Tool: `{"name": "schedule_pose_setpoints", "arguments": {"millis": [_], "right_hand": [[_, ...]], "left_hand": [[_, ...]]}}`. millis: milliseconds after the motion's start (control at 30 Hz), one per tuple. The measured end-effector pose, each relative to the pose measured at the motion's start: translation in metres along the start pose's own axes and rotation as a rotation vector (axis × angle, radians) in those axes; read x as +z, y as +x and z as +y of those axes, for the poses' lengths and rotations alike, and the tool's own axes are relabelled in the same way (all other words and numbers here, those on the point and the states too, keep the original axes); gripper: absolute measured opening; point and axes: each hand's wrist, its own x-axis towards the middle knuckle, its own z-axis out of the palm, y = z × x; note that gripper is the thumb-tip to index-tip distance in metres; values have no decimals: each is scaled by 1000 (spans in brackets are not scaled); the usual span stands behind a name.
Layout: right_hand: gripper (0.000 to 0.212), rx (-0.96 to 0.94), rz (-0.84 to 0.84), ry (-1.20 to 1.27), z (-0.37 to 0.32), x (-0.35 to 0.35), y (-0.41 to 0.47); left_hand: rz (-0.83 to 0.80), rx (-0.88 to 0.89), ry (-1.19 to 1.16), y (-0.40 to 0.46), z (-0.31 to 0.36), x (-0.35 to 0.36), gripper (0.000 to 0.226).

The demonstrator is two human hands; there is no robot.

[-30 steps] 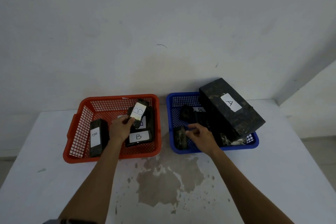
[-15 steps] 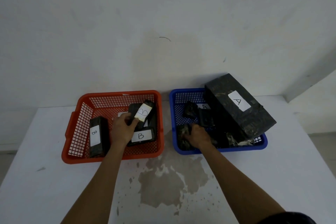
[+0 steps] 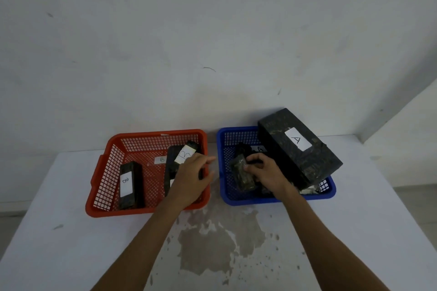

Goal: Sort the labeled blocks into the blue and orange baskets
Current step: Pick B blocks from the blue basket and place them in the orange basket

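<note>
The orange basket (image 3: 104,172) holds dark blocks with white B labels: one stands at its left (image 3: 130,184), one leans tilted at the back right (image 3: 185,153). My left hand (image 3: 191,177) lies over the right-hand stack with fingers spread toward the rim, and it covers a flat block below. The blue basket (image 3: 222,172) holds several dark blocks. In that basket my right hand (image 3: 267,172) grips a small dark wrapped block (image 3: 243,175) at the left. A large block labelled A (image 3: 298,149) leans across the blue basket's right side.
Both baskets sit side by side at the back of a white table (image 3: 354,231), close to the wall. A worn brown patch (image 3: 220,243) marks the tabletop in front of them. The table's right edge is near the blue basket.
My left hand let go of the tilted B block and slid right over the stack. My right hand reached into the blue basket and closed on the small dark block.
</note>
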Motion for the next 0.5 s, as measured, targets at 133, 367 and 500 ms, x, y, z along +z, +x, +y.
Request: {"name": "schedule_pose_setpoints", "arguments": {"millis": [133,367,500], "right_hand": [[26,21,-327,228,-29,-24,-30],[24,8,-545,302,-68,-36,-54],[31,-55,-574,290,-82,-32,-62]], "left_hand": [[-127,246,153,-4,31,-6,67],[30,696,447,-3,60,-34,57],[123,687,398,-1,63,-38,47]]}}
